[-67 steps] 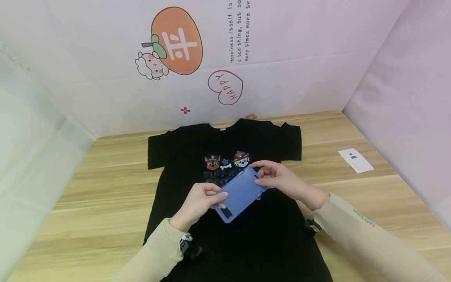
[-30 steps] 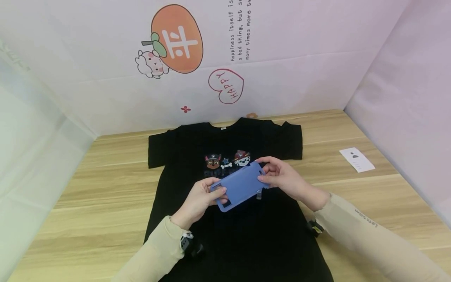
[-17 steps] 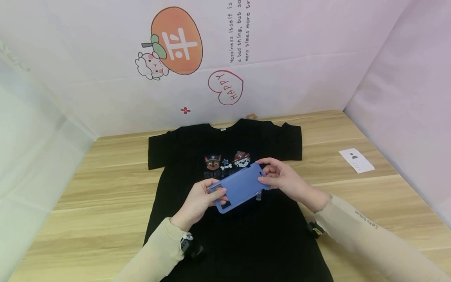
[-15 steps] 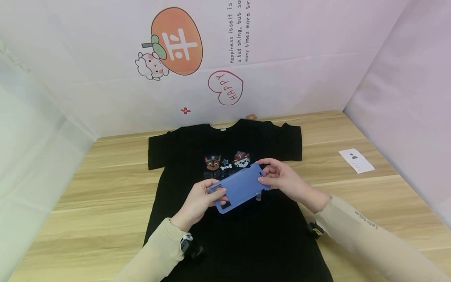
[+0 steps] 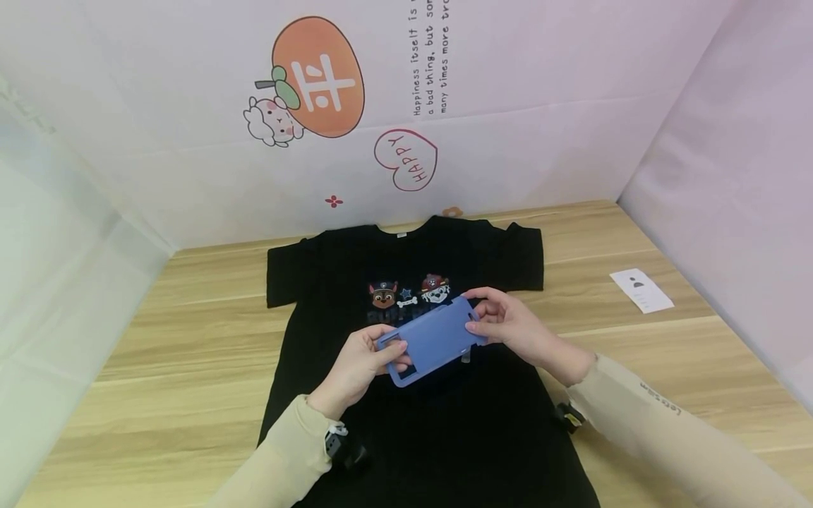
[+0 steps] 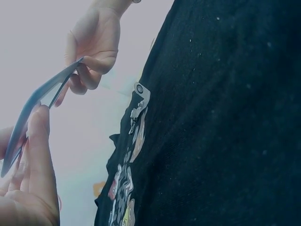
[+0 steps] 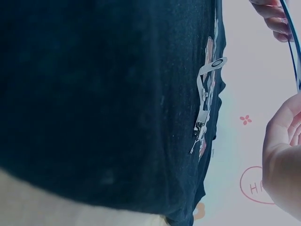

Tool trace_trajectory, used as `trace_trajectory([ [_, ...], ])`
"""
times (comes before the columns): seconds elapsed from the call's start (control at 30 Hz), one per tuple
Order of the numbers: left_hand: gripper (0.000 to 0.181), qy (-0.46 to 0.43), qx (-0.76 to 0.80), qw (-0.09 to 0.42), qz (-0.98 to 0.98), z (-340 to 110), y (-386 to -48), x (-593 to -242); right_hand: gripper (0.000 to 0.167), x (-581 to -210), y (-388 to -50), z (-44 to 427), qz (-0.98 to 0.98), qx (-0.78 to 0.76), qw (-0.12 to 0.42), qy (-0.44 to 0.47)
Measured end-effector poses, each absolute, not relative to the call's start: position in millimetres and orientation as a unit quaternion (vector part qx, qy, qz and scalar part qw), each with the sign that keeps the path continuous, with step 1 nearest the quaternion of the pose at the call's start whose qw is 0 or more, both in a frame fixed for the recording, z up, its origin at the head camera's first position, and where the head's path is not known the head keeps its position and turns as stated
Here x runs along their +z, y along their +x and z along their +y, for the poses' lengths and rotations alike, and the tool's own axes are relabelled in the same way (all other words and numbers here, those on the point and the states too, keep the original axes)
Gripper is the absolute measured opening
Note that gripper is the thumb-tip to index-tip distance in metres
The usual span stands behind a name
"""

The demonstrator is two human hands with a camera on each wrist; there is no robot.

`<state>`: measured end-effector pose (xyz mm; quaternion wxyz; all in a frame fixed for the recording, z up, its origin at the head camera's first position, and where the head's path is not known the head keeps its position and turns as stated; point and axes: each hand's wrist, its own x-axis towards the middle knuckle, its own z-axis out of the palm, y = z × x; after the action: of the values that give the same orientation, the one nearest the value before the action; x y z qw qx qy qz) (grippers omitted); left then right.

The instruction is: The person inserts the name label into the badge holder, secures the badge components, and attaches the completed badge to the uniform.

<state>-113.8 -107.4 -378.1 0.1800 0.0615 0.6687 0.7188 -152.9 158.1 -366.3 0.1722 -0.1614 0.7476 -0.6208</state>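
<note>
A flat blue plastic badge holder (image 5: 435, 339) is held in the air over the black T-shirt (image 5: 406, 437), tilted with its right end higher. My left hand (image 5: 362, 363) pinches its lower left end, by a rectangular cut-out. My right hand (image 5: 511, 328) pinches the opposite end, near a small slot. In the left wrist view the badge holder (image 6: 30, 106) is seen nearly edge-on, apart from the shirt. A strap clip with a snap and metal clasp (image 6: 140, 101) lies on the shirt beneath; in the head view the badge holder mostly hides it.
A white card with a person icon (image 5: 641, 290) lies on the wooden table (image 5: 190, 367) to the right of the shirt. White printed cloth (image 5: 508, 106) hangs behind the table, and cloth walls stand at both sides.
Over the two seconds, the badge holder has turned to a flatter slant, its left end rising slightly, and the left-hand cut-out shows more. In the last half second hands and holder hardly move.
</note>
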Motion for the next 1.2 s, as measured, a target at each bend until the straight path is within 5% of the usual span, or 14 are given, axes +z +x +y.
trace_trajectory([
  [1.2, 0.022, 0.075, 0.731, 0.180, 0.654, -107.2, -113.0, -379.2, 0.048, -368.8, -152.1, 165.1, 0.741, -0.630, 0.164, -0.166],
])
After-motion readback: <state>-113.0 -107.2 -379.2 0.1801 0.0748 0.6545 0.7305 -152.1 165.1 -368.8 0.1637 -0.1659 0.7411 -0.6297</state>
